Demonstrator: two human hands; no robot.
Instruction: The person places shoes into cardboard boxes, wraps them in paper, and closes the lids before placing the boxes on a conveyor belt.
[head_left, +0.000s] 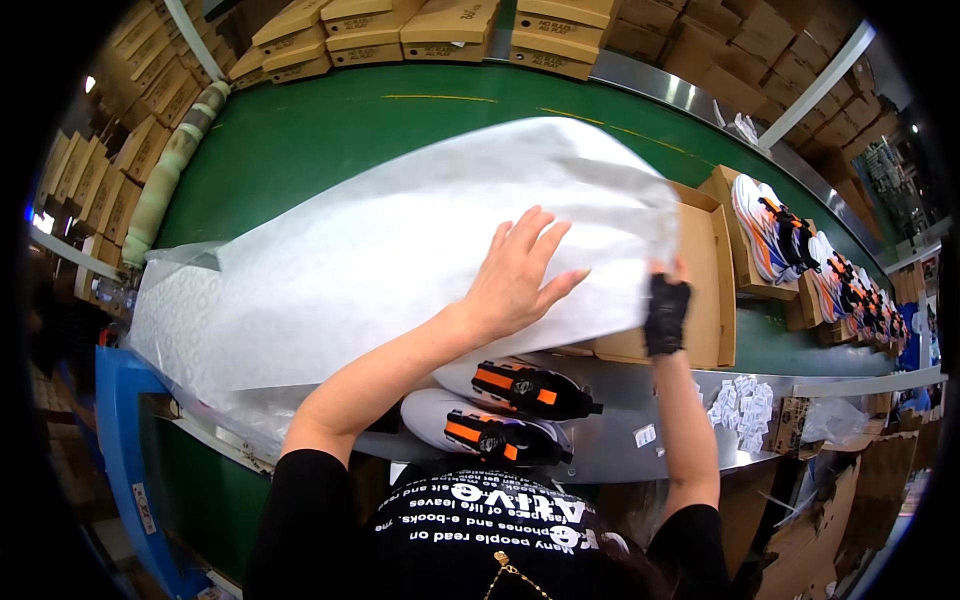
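A large sheet of white wrapping paper (400, 240) spreads across the middle, its right end raised over an open cardboard shoebox (706, 300). My left hand (520, 270) is over the sheet, fingers stretched and apart. At the sheet's right edge, my right hand (668, 305), in a black fingerless glove, appears to pinch the paper; its fingertips are slightly blurred. Two sneakers, white with black and orange, lie close to my body: one sneaker (480, 430) nearer and another sneaker (530, 388) just beyond, partly under the paper's edge.
A stack of patterned paper (180, 310) lies at the left beside a blue frame (125, 430). Closed shoeboxes (450, 30) line the far side of the green belt (300, 140). Boxed sneakers (765, 230) queue at the right. Small white labels (742, 410) are heaped on the metal ledge.
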